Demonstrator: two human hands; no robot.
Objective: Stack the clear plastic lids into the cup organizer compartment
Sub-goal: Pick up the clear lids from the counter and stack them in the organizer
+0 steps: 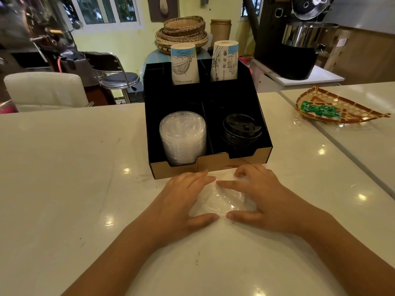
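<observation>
Gathering in hand: the last loose clear lids (220, 199) are being cupped on the white counter (64, 167), just in front of the organizer (210, 164).
Left hand: the left hand (181, 199) is laid flat against the left edge of the lids, fingers spread and thumb tucked under the near rim; a contact is judged, not yet a lift.
Right hand: the right hand (260, 197) is curved over the right side of the same lids, forefinger reaching across the top and thumb at the near rim; it is part-closed around them.
Loose lids: a low pile is seen, lying flat on the counter; the count cannot be told through the clear plastic.
Target compartment: the front-left bay is already filled high with a stack of clear lids (182, 137), leaning slightly against the divider.
Neighbouring bays: black lids (241, 129) are held front-right; two inverted paper cups (184, 65) stand in the rear bays.
Step judged: collection and squaring of the remaining lids, late in the task.
Next move required: the pile is to be pinched from both sides, raised clear of the front wall, carried forward and left, and set down centred on the existing stack.
Risk noted: a slip or a skewed landing may be expected, the stack being tall and the plastic slick.
</observation>
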